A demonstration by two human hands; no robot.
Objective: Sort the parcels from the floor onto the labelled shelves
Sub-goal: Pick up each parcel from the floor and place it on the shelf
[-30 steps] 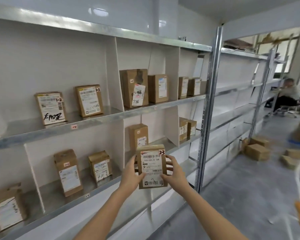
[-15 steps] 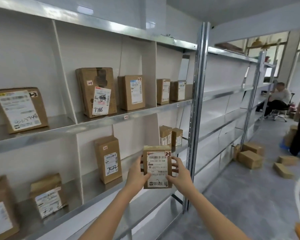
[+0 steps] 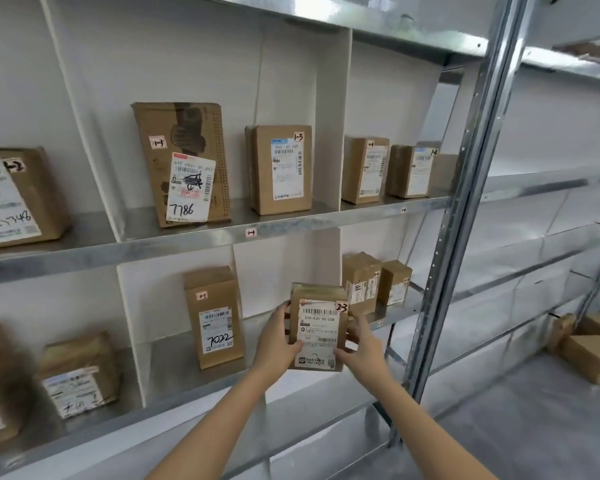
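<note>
The left grip (image 3: 274,341) and right grip (image 3: 364,344) pinch the parcel (image 3: 317,327) by its sides, now carried closer, at the front edge of the lower shelf (image 3: 174,362), right of the 7022 box (image 3: 215,317).

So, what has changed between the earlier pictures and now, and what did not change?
The person has stepped closer to the shelves, and both hands have carried the parcel marked 23 forward, toward the compartment where the box marked 7022 stands, to that box's right. Nothing was let go: the left hand and the right hand still grip its sides. The other boxes stayed in place.
</note>
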